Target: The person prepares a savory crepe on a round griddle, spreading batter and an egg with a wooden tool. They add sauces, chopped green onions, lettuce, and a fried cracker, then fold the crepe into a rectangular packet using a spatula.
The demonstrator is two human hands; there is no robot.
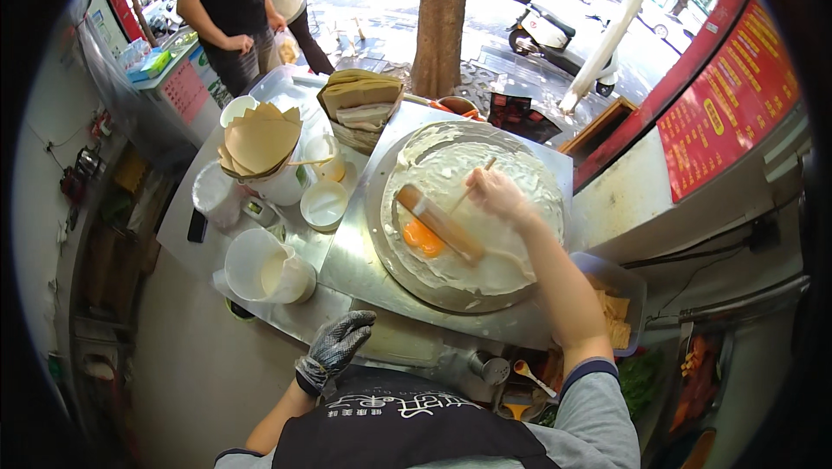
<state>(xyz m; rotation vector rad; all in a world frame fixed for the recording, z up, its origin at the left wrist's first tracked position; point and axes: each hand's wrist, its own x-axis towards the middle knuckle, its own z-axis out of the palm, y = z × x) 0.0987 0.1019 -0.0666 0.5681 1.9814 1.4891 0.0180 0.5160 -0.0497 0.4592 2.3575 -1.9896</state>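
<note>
My right hand (pixel 494 192) grips a thin wooden handle, part of a spreader whose blurred wooden blade (pixel 438 222) lies over pale batter (pixel 520 192) on a round griddle (pixel 374 209). Orange egg yolk (pixel 420 240) sits beside the blade's left part. My left hand (pixel 336 348), in a grey patterned glove, is low at the counter's front, fingers curled; whatever is in them, if anything, is hidden. Above it stands a translucent jug (pixel 269 270) with pale liquid.
Paper bags (pixel 260 140), bowls (pixel 323 203) and a paper-filled holder (pixel 358 109) crowd the left counter (pixel 178 226). A tub (pixel 633 287) of fried sheets and a metal shaker (pixel 488 368) are lower right. Two people (pixel 221 18) stand outside, near a tree (pixel 440 27) and scooter (pixel 555 44).
</note>
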